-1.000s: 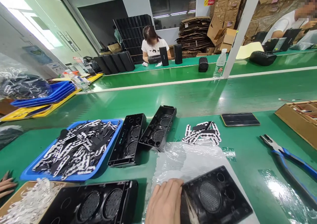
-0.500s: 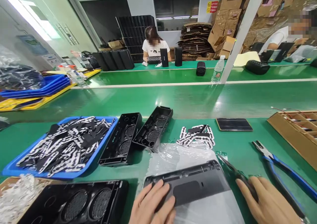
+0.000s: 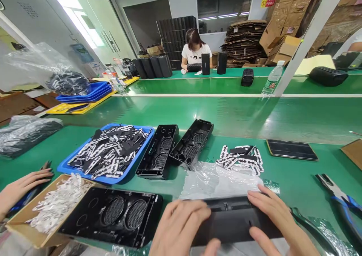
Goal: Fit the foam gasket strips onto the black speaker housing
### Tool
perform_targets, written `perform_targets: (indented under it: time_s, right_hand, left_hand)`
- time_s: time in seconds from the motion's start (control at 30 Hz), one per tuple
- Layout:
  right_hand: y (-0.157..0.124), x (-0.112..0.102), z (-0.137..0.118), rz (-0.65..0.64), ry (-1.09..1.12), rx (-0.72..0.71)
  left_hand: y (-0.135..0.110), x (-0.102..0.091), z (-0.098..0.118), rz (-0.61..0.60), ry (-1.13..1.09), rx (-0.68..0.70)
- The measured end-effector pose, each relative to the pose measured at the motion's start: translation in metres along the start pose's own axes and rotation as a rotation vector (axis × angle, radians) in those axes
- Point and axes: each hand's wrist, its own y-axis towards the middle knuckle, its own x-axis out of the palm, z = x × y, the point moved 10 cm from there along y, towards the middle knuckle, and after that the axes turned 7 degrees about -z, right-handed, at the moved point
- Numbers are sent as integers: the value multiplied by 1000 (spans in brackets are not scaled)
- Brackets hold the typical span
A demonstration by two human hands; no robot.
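A black plastic speaker casing point(image 3: 234, 220) lies low in front of me, on plastic wrap point(image 3: 217, 182). Its left end is in my left hand point(image 3: 181, 226), fingers bent over the top and slightly blurred. My right hand point(image 3: 275, 216) grips the right end, fingers at the far edge and thumb on the near face. Beside my right wrist rests a dark-handled hand tool point(image 3: 311, 227), partly hidden. Farther right lie blue-handled pliers point(image 3: 336, 199). Black-and-white strip pieces point(image 3: 240, 158) are piled just beyond the wrap.
Left are a blue tray point(image 3: 65, 167) of strips, a cardboard box point(image 3: 22, 227) of white pieces and open speaker shells point(image 3: 124, 214), point(image 3: 157, 150), point(image 3: 192, 143). A co-worker's hand point(image 3: 25, 188) is at far left; another person point(image 3: 195, 54) sits opposite. A flat dark panel point(image 3: 291, 149) lies right.
My right hand has let go of the dark-handled tool and moved left onto the casing. The view has swung left, bringing a co-worker's hand into sight.
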Motion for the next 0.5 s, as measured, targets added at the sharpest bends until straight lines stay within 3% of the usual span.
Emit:
perform_targets:
  time_s: [0.1, 0.23, 0.37, 0.5]
  right_hand:
    - [-10, 3, 2, -27, 47, -9]
    - [-16, -1, 4, -17, 91, 31]
    - [-17, -5, -4, 49, -17, 4]
    - [-12, -19, -32, 144, -112, -204]
  left_hand:
    - [25, 5, -6, -228, 60, -53]
    - [31, 21, -12, -482, 19, -69]
    - [23, 20, -5, -506, 8, -9]
    - [18, 18, -6, -497, -28, -73]
